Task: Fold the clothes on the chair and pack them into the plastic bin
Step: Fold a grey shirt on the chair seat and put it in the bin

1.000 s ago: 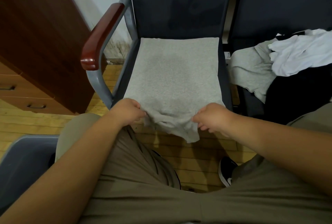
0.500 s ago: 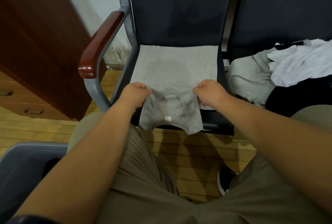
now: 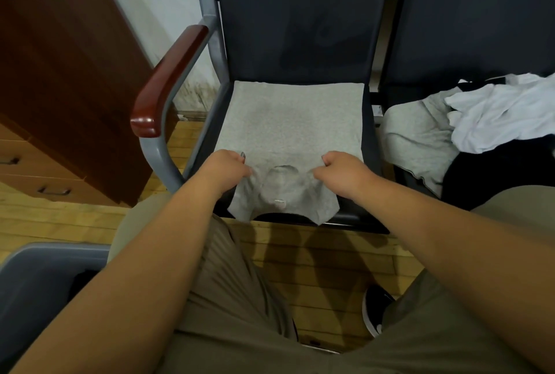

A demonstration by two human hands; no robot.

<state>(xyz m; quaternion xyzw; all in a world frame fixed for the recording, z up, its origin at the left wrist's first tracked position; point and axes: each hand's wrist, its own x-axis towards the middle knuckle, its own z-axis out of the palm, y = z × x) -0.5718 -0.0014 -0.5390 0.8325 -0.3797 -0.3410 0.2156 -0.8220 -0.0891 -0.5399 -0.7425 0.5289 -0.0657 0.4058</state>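
Note:
A light grey T-shirt lies spread on the seat of the dark chair. Its collar end, with a small white label, is turned back toward the seat's front edge. My left hand grips the shirt at the left of the collar. My right hand grips it at the right of the collar. Both fists are curled round the cloth. The grey plastic bin stands on the floor at the lower left, partly hidden by my left arm and knee.
On the neighbouring seat at the right lies a heap of clothes: a grey garment, a white one and a black one. A wooden drawer cabinet stands left of the chair's red-brown armrest. My knees and a black shoe are below.
Both hands have lifted the shirt's hanging end from the front edge up and back onto the seat. The collar and label now show between my fists.

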